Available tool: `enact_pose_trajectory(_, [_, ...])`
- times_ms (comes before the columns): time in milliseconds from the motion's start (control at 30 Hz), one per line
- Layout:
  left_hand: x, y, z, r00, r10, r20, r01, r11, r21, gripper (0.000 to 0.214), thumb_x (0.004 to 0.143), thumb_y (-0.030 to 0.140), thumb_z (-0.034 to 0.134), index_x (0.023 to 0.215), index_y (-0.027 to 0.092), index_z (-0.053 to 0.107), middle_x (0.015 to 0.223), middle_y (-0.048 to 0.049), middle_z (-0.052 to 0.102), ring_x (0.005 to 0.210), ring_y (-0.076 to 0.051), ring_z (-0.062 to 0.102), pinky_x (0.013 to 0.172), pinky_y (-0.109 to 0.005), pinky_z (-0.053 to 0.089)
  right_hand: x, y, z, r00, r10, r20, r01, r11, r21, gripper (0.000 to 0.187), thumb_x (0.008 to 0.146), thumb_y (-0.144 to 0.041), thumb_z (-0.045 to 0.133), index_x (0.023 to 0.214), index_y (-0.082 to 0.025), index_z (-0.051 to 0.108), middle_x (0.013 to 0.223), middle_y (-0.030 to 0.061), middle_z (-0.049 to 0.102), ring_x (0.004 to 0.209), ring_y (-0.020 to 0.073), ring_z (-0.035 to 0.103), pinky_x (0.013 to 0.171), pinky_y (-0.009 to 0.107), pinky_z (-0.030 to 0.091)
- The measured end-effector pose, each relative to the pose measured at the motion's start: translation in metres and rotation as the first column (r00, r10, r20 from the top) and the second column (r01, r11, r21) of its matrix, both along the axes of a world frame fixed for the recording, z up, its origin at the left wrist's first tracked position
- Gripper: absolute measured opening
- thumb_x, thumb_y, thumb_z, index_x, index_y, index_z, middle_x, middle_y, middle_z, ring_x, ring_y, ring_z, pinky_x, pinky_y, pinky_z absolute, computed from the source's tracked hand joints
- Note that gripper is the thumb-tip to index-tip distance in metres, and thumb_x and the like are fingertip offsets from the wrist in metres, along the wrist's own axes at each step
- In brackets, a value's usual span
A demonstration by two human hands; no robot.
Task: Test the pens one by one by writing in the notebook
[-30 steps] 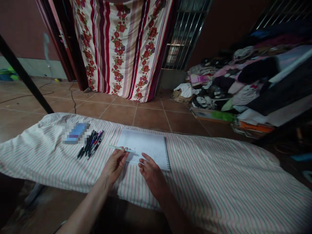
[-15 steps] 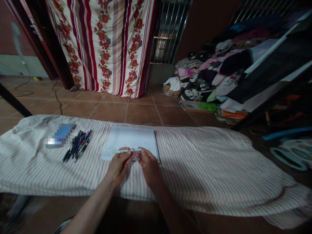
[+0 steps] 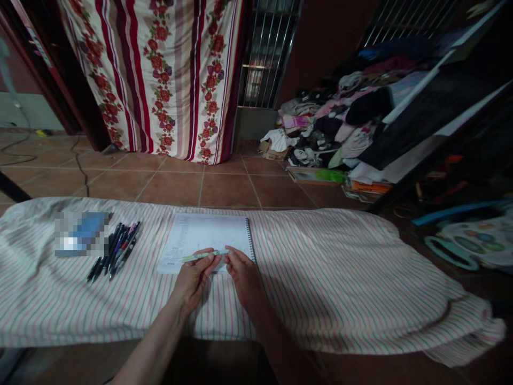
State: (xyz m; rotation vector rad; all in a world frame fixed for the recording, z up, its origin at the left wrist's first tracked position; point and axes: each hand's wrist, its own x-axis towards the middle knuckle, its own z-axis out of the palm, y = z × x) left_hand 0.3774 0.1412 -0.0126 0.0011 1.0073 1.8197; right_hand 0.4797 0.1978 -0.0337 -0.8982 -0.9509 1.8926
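A slim pale green and light blue pen (image 3: 202, 255) is held level between both hands, above the lower part of a spiral notebook (image 3: 212, 230). My left hand (image 3: 195, 279) is closed on its middle, thumb and fingers pinching it. At the pen's light blue right end, my right hand (image 3: 242, 274) is closed with its thumb and fingertips on it. The notebook lies open at a mostly white page, its spiral binding on the right. To the left, several dark pens (image 3: 116, 248) lie in a loose bunch on the striped cloth (image 3: 328, 272).
A blurred-out blue rectangular item (image 3: 86, 230) lies left of the pens. Beyond the cloth-covered surface are a tiled floor (image 3: 224, 187), a flowered curtain (image 3: 182, 80) and a heap of clothes (image 3: 332, 123). A dark slanted post (image 3: 385, 198) stands at the right.
The view has shifted slightly, so the surface sits lower and further left. Both hands still hold the pen over the notebook, nearly unchanged in pose.
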Motion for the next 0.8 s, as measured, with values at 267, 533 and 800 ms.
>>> enact_pose_trajectory(267, [0.000,-0.003,-0.001,0.997,-0.002,-0.077,0.004,1.000,0.030,0.014,0.070,-0.004,0.063,0.075,0.009,0.064,0.073,-0.0088,0.071,0.073,-0.015,0.069,0.078,-0.023,0.055,-0.004,0.002,0.002,0.999,-0.033,0.006,0.033,0.999,0.000,0.018,0.066,-0.036,0.070,0.076,-0.021,0.070,0.074,0.0016,0.063,0.072,0.0153,0.056,0.073,0.029,0.045])
enact_pose_trajectory(533, [-0.003,-0.008,-0.003,0.985,-0.007,-0.171,0.018,0.998,0.060,0.019,0.059,0.007,0.075,0.075,0.012,0.065,0.074,-0.0056,0.071,0.072,-0.015,0.068,0.080,-0.026,0.053,-0.007,-0.002,0.006,0.999,-0.018,0.036,0.014,0.994,0.113,0.020,0.070,-0.041,0.065,0.074,-0.022,0.068,0.071,0.0015,0.061,0.072,0.0158,0.056,0.074,0.029,0.046])
enact_pose_trajectory(800, [-0.008,-0.015,0.004,0.968,-0.163,-0.188,0.182,0.979,0.087,0.029,0.056,0.014,0.079,0.082,0.012,0.068,0.087,-0.0083,0.071,0.083,-0.017,0.067,0.087,-0.026,0.049,-0.002,0.006,0.000,1.000,0.000,0.011,-0.001,0.996,0.089,0.024,0.070,-0.041,0.064,0.085,-0.023,0.068,0.082,0.0036,0.064,0.079,0.0173,0.058,0.078,0.031,0.047])
